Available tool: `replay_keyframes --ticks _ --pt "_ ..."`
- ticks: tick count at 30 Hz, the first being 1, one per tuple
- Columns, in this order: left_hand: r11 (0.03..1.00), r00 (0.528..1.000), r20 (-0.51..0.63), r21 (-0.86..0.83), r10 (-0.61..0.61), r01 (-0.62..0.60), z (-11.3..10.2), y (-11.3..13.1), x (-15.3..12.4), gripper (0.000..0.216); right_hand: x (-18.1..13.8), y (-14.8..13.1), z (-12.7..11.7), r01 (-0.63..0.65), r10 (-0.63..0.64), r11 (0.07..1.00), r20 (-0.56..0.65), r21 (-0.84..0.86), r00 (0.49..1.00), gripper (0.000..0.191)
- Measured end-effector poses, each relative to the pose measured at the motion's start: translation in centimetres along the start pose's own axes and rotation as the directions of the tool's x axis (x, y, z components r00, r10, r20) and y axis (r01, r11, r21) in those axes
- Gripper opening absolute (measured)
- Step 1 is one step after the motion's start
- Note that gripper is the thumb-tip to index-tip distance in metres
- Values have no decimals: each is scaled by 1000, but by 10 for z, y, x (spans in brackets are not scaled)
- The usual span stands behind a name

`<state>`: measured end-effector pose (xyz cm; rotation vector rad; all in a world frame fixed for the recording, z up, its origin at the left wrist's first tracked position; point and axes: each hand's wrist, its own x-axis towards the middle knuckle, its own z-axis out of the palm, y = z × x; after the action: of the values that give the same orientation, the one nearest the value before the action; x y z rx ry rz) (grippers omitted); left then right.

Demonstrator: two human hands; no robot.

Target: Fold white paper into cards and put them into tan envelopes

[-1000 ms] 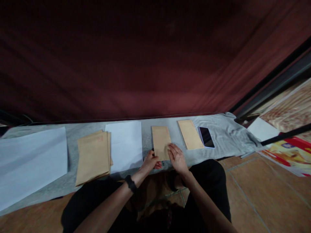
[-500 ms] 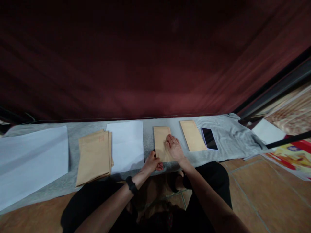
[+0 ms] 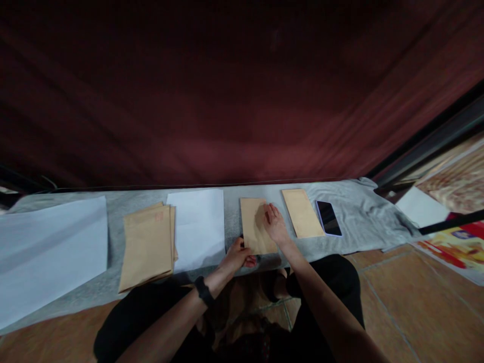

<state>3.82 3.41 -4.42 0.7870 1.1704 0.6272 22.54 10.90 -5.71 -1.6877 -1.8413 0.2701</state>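
A brown envelope (image 3: 252, 224) lies on the grey cloth (image 3: 351, 212) straight in front of me. My left hand (image 3: 237, 254) pinches its near left corner, fingers closed on the edge. My right hand (image 3: 275, 224) lies flat on the envelope's right side, fingers stretched out toward the far end. A black band sits on my left wrist.
A second brown envelope (image 3: 302, 213) and a dark phone (image 3: 328, 218) lie to the right. To the left are a white sheet (image 3: 198, 224), a stack of brown envelopes (image 3: 147, 246) and a large white sheet (image 3: 49, 252). A dark red curtain hangs behind. Tiled floor lies at the right.
My right hand has slid from the envelope's near end up toward its far end. The left hand keeps its hold on the near corner.
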Motion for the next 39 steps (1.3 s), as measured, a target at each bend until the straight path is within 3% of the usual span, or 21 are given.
replay_keyframes --ticks 2,4,8,10,11,16,21,30,39 --pt "997 999 21 -64 38 -37 -1 1 -4 30 -23 1 -13 -95 116 983 -125 159 985 44" --pt "994 997 34 -95 63 -60 0 3 -8 30 -54 2 -24 -245 327 898 -182 366 927 41" --pt "984 989 45 -121 137 -131 6 8 -13 33 -114 -4 -31 -458 660 502 17 733 751 42" --pt "980 985 57 -125 163 -155 11 8 -14 37 -129 -14 -28 -547 677 281 241 789 695 43" --pt "979 984 66 -123 169 -160 13 7 -15 38 -131 -20 -26 -573 637 204 336 794 693 44" --pt "977 976 97 -98 196 -187 22 -3 -16 45 -117 -48 -25 -571 564 -4 473 821 677 46" --pt "975 969 104 -55 222 -217 20 -5 -13 49 -106 -47 -31 -557 612 -8 445 830 654 54" --pt "988 983 100 8 152 -153 18 -11 -3 50 -88 10 -66 -443 710 69 268 894 651 47" --pt "985 978 135 55 156 -165 16 -14 -2 45 -82 49 -88 -418 756 93 209 904 620 38"
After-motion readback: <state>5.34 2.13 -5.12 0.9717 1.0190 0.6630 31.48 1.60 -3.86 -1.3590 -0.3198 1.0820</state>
